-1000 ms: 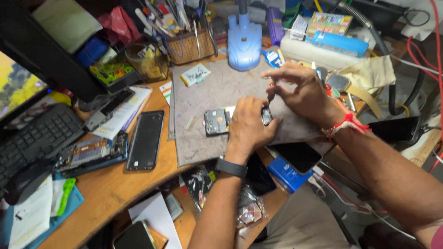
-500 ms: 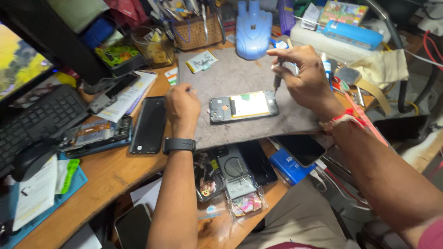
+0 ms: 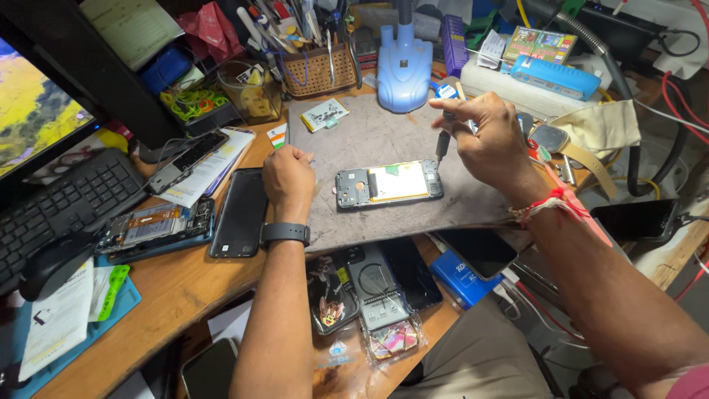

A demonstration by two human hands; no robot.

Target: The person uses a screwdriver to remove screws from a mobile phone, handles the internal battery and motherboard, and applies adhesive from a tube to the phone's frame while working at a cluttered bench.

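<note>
An opened phone (image 3: 389, 183), back cover off with its pale battery showing, lies flat on a grey work mat (image 3: 369, 137). My right hand (image 3: 484, 140) grips a small screwdriver (image 3: 442, 144) upright, its tip at the phone's right end. Fingers curled, my left hand (image 3: 289, 177) rests on the mat's left edge, a hand's width left of the phone. A dark watch sits on that wrist and a red thread on the right wrist.
A blue stand (image 3: 404, 63) and a wicker tool basket (image 3: 317, 70) are behind the mat. A black phone (image 3: 240, 212), an opened phone (image 3: 155, 225), a keyboard (image 3: 59, 210) and a mouse (image 3: 52, 262) lie left. Phone cases (image 3: 369, 292) overhang the front edge.
My left hand has let go of the phone and moved left to the mat's edge. The right hand with the screwdriver has lifted and now stands at the phone's right end.
</note>
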